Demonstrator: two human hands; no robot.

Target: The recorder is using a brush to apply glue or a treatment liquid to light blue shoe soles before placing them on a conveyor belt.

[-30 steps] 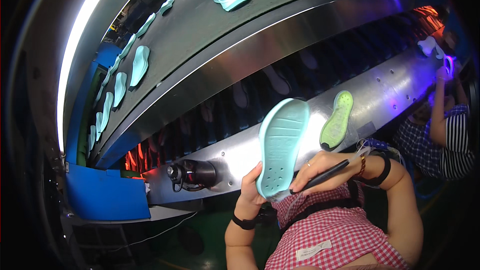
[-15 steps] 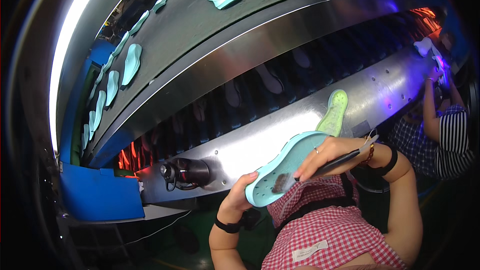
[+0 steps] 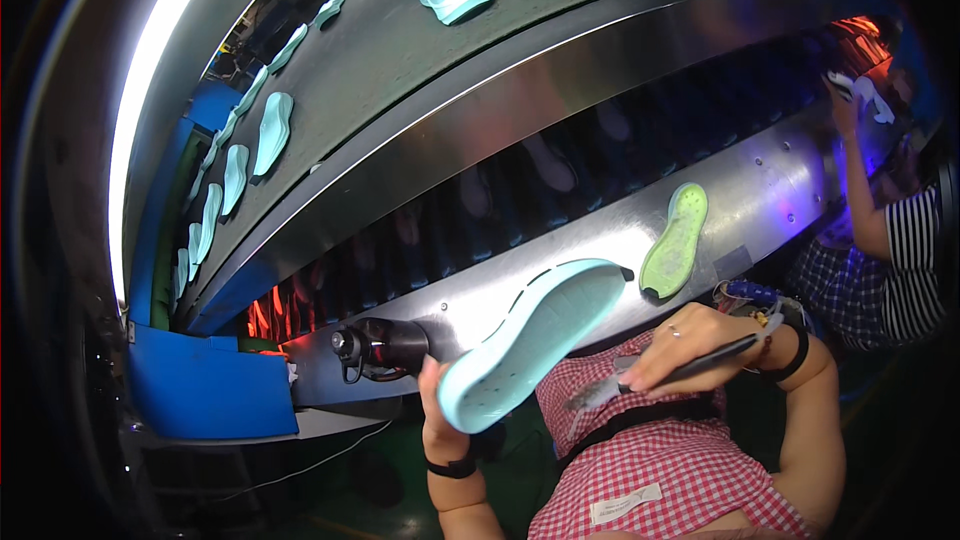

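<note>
A light-blue shoe sole [image 3: 535, 340], tilted with its hollow side toward me, is held at its lower left end by my left hand [image 3: 437, 420]. Pinched in my right hand [image 3: 690, 345] is a brush [image 3: 705, 358] with a dark handle; its bristles point left, apart from the sole and just to its right. Past the sole's upper right end, a yellow-green sole [image 3: 677, 240] lies on the metal ledge. Most of my left fingers are hidden behind the blue sole.
A dark bottle [image 3: 385, 348] lies on the metal ledge [image 3: 480, 305] at left. Beyond, several soles sit in a dark slot with a red glow at both ends. Light-blue soles [image 3: 272, 135] rest on the upper belt [image 3: 370, 70]. A co-worker [image 3: 885, 250] handles soles at far right.
The brush has left the blue sole's hollow and moved right and down. My left hand has shifted the sole left and tilted it, uncovering the yellow-green sole.
</note>
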